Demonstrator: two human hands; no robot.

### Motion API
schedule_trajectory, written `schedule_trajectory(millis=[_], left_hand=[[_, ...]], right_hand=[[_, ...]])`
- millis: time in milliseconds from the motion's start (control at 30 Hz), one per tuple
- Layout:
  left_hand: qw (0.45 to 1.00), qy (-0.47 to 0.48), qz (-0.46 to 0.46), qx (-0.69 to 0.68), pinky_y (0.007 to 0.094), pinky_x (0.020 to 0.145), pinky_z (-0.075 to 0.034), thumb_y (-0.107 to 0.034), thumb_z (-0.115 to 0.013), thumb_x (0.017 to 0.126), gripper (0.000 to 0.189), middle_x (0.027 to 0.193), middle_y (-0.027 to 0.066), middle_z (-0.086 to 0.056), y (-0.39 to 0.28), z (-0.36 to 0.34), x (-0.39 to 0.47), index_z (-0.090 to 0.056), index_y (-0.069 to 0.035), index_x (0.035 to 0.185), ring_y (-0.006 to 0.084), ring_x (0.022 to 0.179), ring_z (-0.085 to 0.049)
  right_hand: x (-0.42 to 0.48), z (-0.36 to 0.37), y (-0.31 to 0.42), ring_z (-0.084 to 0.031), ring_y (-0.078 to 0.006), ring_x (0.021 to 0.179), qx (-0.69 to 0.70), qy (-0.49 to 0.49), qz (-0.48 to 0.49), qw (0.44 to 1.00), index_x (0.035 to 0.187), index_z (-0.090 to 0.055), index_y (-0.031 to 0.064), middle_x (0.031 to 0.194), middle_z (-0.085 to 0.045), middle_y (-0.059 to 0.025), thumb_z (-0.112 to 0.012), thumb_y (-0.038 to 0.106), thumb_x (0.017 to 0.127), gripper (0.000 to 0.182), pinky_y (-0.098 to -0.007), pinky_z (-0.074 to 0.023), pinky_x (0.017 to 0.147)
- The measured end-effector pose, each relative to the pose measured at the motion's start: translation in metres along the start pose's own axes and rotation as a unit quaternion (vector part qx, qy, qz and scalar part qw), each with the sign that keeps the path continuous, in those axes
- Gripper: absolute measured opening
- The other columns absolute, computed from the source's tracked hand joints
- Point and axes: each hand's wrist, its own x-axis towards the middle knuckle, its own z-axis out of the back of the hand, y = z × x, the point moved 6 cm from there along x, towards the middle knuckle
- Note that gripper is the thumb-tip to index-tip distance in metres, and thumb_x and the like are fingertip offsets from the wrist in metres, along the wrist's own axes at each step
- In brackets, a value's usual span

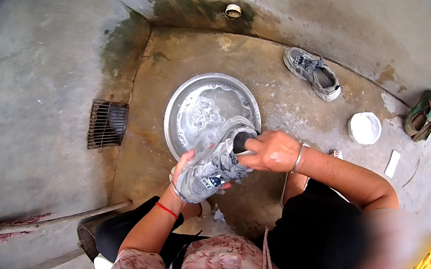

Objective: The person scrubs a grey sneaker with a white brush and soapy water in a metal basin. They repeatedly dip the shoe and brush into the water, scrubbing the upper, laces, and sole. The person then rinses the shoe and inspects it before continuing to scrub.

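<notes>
A wet grey Nike sneaker (201, 176) is held over the near edge of a round metal basin (168, 119). Its toe points toward me and its heel toward the basin. My left hand (182, 169) supports the front of the shoe from the side and below, its fingers partly hidden. At the shoe's opening, my right hand (274, 151) has its fingers bent over the collar and tongue; the fingertips are partly out of sight. Foamy water (205, 112) fills the basin. The matching sneaker (313, 74) lies on the concrete floor to the right, by the wall.
A white tub (365, 128) and a pair of green shoes (422, 115) are on the right, near a flat white piece (392, 164). Left of the basin is a metal drain grate (106, 123). A pipe end (233, 10) protrudes from the back wall. A wooden pole (70, 217) extends in from the left.
</notes>
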Motion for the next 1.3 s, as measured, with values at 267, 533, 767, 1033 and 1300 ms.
schedule_trajectory(millis=[267, 533, 767, 1033, 1300], left_hand=[[0.999, -0.028, -0.03, 0.003, 0.0588, 0.09, -0.041, -0.043, -0.042, 0.078, 0.068, 0.125, 0.0219, -0.05, -0.005, 0.005, 0.005, -0.04, -0.001, 0.132, 0.041, 0.111, -0.051], [0.986, -0.042, -0.134, 0.086, 0.04, 0.097, -0.042, -0.033, -0.043, 0.075, 0.068, 0.124, 0.0217, -0.052, -0.052, 0.002, 0.008, -0.037, 0.005, 0.132, 0.0325, 0.108, -0.056], [0.986, -0.053, -0.12, 0.103, 0.0431, 0.096, -0.041, -0.025, -0.046, 0.075, 0.066, 0.132, 0.0148, -0.046, -0.047, 0.024, 0.011, -0.032, -0.009, 0.138, 0.0317, 0.113, -0.051], [0.972, -0.111, -0.135, 0.154, 0.0407, 0.092, -0.045, -0.028, -0.047, 0.075, 0.064, 0.12, 0.0194, -0.055, -0.055, 0.041, 0.01, -0.04, 0.001, 0.131, 0.0308, 0.103, -0.058], [0.962, -0.089, -0.144, 0.215, 0.0403, 0.095, -0.043, -0.027, -0.05, 0.074, 0.072, 0.13, 0.0179, -0.047, -0.055, 0.026, 0.011, -0.03, -0.001, 0.138, 0.0291, 0.112, -0.052]], right_hand=[[-0.012, -0.011, -0.015, -0.056, -0.0232, 0.05, -0.019, 0.121, -0.058, 0.991, 0.111, -0.056, 0.0291, 0.068, -0.052, -0.0072, -0.055, 0.025, 0.083, 0.028, -0.0344, -0.0445, 0.04], [-0.025, -0.04, -0.018, -0.056, -0.0259, 0.047, 0.157, 0.082, -0.271, 0.946, 0.132, -0.04, 0.0398, 0.059, -0.057, -0.0107, -0.042, 0.045, 0.091, 0.041, -0.0378, -0.0459, 0.042], [-0.038, -0.054, -0.066, -0.058, -0.026, 0.048, -0.022, 0.13, -0.257, 0.957, 0.131, -0.042, 0.0388, 0.06, -0.059, -0.0102, -0.041, 0.043, 0.092, 0.039, -0.0395, -0.0463, 0.042], [-0.032, -0.043, -0.059, -0.06, -0.0277, 0.054, -0.014, 0.207, -0.276, 0.939, 0.129, -0.044, 0.0373, 0.063, -0.061, -0.0097, -0.041, 0.044, 0.091, 0.039, -0.0388, -0.0479, 0.047], [-0.023, -0.048, -0.025, -0.062, -0.0282, 0.06, 0.072, 0.261, -0.248, 0.93, 0.131, -0.042, 0.0339, 0.066, -0.062, -0.0093, -0.041, 0.041, 0.092, 0.04, -0.0406, -0.0485, 0.05]])
